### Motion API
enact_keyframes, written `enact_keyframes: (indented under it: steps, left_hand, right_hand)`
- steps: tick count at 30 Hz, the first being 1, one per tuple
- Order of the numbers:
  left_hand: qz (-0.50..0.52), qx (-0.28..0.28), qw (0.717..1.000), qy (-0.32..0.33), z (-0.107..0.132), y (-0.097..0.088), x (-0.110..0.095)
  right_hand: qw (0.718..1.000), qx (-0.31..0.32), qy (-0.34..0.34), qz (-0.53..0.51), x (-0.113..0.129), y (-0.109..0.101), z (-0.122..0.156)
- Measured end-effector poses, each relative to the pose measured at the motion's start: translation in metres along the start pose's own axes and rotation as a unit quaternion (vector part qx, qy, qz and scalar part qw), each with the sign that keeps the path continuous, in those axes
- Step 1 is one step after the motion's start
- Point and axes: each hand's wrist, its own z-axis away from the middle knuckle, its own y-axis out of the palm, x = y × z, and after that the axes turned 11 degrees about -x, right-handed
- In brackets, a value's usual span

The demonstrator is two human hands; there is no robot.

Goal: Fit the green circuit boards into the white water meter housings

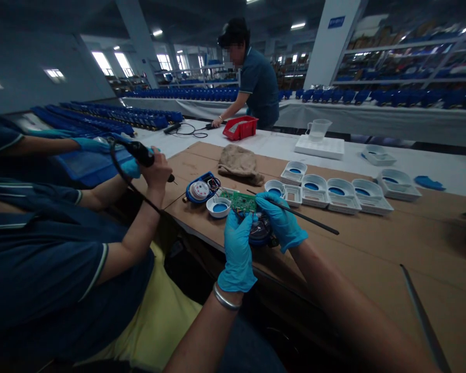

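Note:
Both my hands wear blue gloves and grip a dark round meter body point(261, 233) at the near edge of the brown table point(373, 243). My left hand point(237, 249) wraps its left side. My right hand point(281, 217) closes over its right side, fingers curled on top. A green circuit board point(243, 201) sticks up from the device just beyond my fingers. A thin black rod point(306, 217) lies on the table under my right hand, running to the right.
A co-worker's bare hand point(155, 168) on my left holds a black corded tool over a blue meter point(200, 190). White trays with blue inserts point(336, 191) sit in a row. A cloth point(238, 161), red bin point(239, 127), and measuring jug point(318, 129) lie farther back. Another person stands beyond.

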Motion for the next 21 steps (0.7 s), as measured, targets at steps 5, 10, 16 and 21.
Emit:
enact_keyframes:
  steps: [5,10,16,21]
  left_hand:
    - [-0.015,-0.003,1.0,0.01,-0.0006,-0.0006,0.0016]
    - [-0.005,0.0,1.0,0.004,-0.0024,-0.0035,0.0083]
    - [0.001,-0.008,1.0,0.002,-0.0023,-0.0037,0.0053]
    - [0.006,0.011,1.0,0.004,-0.0024,-0.0016,0.0009]
  right_hand:
    - [1.0,0.005,-0.01,0.0,-0.0022,-0.0019,-0.0011]
    - [1.0,-0.005,-0.016,0.011,-0.0021,-0.0028,-0.0003]
    - [1.0,-0.004,-0.002,0.003,-0.0032,-0.001,-0.0014]
    - [1.0,-0.009,-0.003,0.007,-0.006,-0.0005,-0.0026]
